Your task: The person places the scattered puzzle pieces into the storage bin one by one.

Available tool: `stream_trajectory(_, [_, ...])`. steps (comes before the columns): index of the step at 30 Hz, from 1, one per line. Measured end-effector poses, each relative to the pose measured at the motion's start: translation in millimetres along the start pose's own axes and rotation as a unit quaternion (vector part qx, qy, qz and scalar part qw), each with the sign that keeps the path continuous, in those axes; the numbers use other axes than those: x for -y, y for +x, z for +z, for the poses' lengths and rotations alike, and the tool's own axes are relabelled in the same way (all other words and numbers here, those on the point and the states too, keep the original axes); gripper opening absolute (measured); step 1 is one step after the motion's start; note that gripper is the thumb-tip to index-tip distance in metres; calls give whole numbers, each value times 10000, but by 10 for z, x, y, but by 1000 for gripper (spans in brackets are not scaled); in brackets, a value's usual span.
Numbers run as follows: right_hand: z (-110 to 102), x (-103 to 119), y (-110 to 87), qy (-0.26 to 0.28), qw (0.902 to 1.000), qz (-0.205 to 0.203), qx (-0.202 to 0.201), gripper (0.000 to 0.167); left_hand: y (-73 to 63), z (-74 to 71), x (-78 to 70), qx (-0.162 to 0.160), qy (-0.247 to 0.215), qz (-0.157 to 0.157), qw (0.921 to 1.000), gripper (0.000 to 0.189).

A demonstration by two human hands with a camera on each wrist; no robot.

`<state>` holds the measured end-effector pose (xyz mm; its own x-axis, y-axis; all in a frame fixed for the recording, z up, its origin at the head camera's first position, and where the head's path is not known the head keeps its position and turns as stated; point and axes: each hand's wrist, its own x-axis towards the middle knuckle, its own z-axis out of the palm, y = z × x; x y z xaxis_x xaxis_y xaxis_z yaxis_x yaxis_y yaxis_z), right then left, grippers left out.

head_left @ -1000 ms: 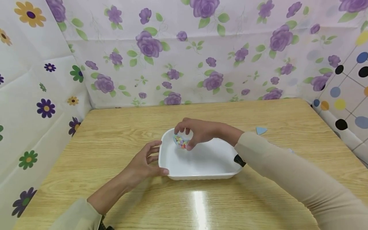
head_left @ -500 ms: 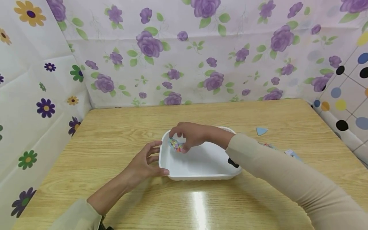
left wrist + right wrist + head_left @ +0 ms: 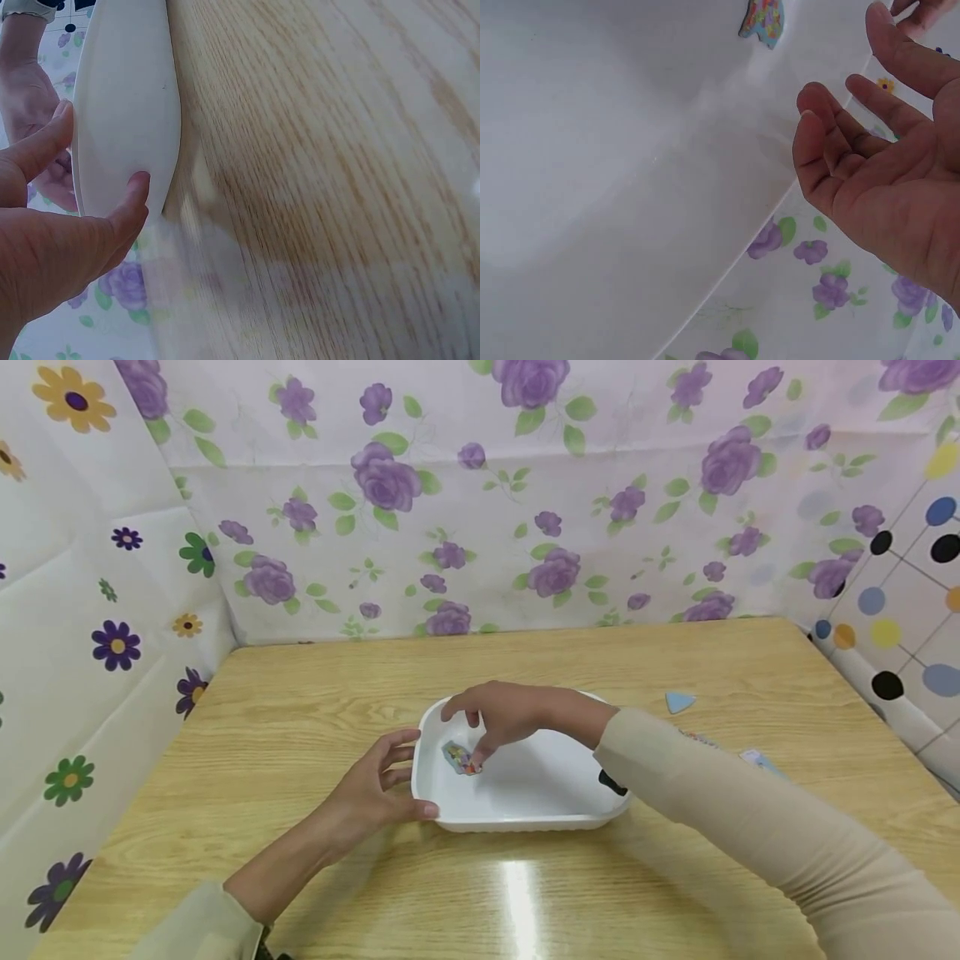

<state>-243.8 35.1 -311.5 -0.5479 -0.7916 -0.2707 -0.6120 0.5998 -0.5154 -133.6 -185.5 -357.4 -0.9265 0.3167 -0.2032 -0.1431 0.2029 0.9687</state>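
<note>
A white plastic tray (image 3: 525,777) stands on the table in front of me. My left hand (image 3: 382,785) holds its left end, with the fingers along the outer wall and the thumb at the near corner; the left wrist view shows digits at the rim and on the outer wall (image 3: 127,112). Inside, near the left end, lies a small flat piece (image 3: 461,758) with a multicoloured pattern and a light blue edge. Over it is my right hand (image 3: 502,718), its fingers loosely bent and parted. In the right wrist view that hand (image 3: 892,142) appears apart from the piece (image 3: 763,21), with nothing in its fingers.
Right of the tray on the wooden table (image 3: 315,693) lie a light blue triangular piece (image 3: 680,702), a multicoloured piece (image 3: 699,738) and a pale blue and white piece (image 3: 763,763), partly behind the right sleeve. Flower-patterned sheets (image 3: 480,527) enclose the back and sides.
My right hand has moved left and down inside the tray and let go of the multicoloured piece, which now lies on the tray's floor. The left hand keeps its hold on the tray.
</note>
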Motion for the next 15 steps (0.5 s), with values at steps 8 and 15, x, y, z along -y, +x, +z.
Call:
stream_trajectory(8, [-99,-90,-83,617,9980,-84,82,64,5,6,12,-33,28,28,10000,97])
stream_trajectory(15, [-183,-150,-202,1024,9947,-53,-31,60,5,13,1,-75,44,5,10000,97])
